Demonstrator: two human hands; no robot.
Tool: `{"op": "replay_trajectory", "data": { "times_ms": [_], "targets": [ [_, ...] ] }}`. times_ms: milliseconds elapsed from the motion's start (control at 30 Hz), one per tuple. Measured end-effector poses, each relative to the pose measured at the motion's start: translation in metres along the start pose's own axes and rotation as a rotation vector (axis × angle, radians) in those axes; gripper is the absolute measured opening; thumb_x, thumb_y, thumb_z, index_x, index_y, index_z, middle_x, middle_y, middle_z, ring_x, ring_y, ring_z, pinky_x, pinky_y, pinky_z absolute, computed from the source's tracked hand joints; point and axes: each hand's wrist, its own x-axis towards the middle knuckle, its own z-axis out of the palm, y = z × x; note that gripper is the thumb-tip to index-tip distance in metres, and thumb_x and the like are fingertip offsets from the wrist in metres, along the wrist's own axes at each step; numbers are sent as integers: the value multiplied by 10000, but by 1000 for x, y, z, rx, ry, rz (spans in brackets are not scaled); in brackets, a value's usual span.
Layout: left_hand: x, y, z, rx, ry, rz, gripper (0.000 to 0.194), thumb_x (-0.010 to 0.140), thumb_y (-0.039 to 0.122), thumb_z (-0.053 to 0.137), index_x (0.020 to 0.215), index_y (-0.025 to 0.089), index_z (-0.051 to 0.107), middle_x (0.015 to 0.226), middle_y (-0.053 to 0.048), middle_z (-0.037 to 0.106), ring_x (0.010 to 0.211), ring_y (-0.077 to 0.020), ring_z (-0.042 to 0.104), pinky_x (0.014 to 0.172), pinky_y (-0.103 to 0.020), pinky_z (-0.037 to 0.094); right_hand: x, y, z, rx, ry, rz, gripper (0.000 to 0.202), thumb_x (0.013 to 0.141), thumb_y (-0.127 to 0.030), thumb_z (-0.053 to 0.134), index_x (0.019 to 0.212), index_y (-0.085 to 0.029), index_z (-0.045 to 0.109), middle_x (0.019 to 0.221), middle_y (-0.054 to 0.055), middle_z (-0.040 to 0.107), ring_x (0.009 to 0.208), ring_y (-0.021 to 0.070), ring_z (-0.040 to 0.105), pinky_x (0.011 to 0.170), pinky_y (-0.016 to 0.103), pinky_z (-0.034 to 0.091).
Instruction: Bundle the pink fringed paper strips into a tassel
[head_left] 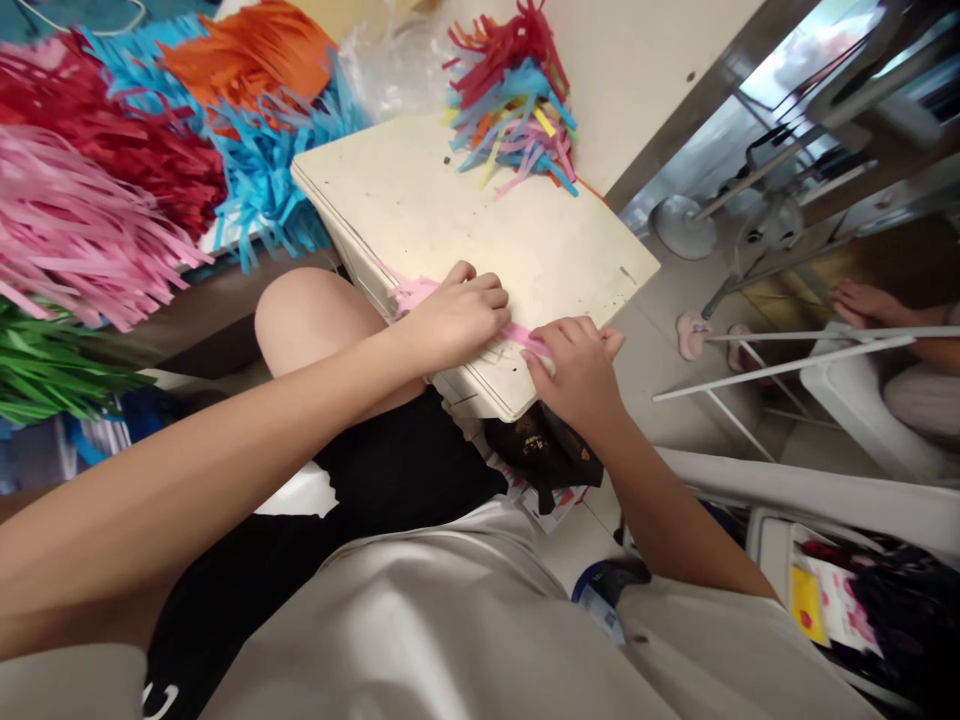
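Heaps of cut fringe paper fill the left side: a pink pile (pixel 67 230), a red pile (pixel 112 130), blue fringe (pixel 262 170), orange fringe (pixel 247 45) and green fringe (pixel 45 365). The blue fringe reaches the far left edge of a cream board (pixel 450 210) that rests across the person's lap, 1 bare knee (pixel 307 315) just beside its left edge. The board's middle is bare, with open room between the hands and a mixed-colour tuft (pixel 517 95) lying at its far edge. Its right corner juts out over the floor, where white rods (pixel 787 360) and a fan base (pixel 682 225) stand well apart from it.

At the board's near edge lies a pink paper strip (pixel 420 292). The left hand (pixel 454 320) presses down on it with fingers curled, and the right hand (pixel 574 370) pinches the strip's right end at the board's near corner.

Another person's hand (pixel 870 300) rests at the far right. No writing can be read; a dark cloth (pixel 544 450) under the board bears a blurred print.
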Motion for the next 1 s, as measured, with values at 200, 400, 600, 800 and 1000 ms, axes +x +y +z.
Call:
{"op": "replay_trajectory", "data": {
  "times_ms": [200,400,600,800,1000],
  "targets": [
    [1,-1,-5,-61,-41,-83,238,1172,229,591,1049,143,775,1141,-129,784,1234,-269,666,1104,-453,428,2,2,5,-7,12,11,369,1223,-362,487,1192,-152,789,1300,135,745,1301,226,529,1177,424,254],
    [-2,-9,-5,-83,1,-10,159,1129,243,658,1151,140,777,1127,-124,781,1210,-262,666,1129,-444,442,3,8,10,-1,42,1,389,1247,-373,474,1158,-133,766,1268,120,748,1242,197,530,1165,403,244],
    [-2,-6,-4,-29,-15,-2,280,1190,219,548,990,146,731,1045,-122,746,1169,-245,652,1170,-472,453,-2,14,9,9,21,37,408,1253,-394,449,1122,-113,715,1275,134,738,1264,210,528,1171,386,240],
    [-3,-9,5,-104,61,-137,268,1130,225,594,913,142,726,1074,-138,745,1253,-280,603,1227,-525,425,1,23,9,17,0,91,415,1241,-406,446,1072,-106,678,1224,152,711,1237,221,490,1116,362,253],
    [0,-17,12,-190,112,-233,271,1092,249,622,875,135,737,1085,-154,733,1305,-301,544,1240,-560,397,8,30,14,22,9,151,426,1216,-431,495,983,-101,631,1139,157,686,1150,205,456,1029,337,231]
  ]
}}
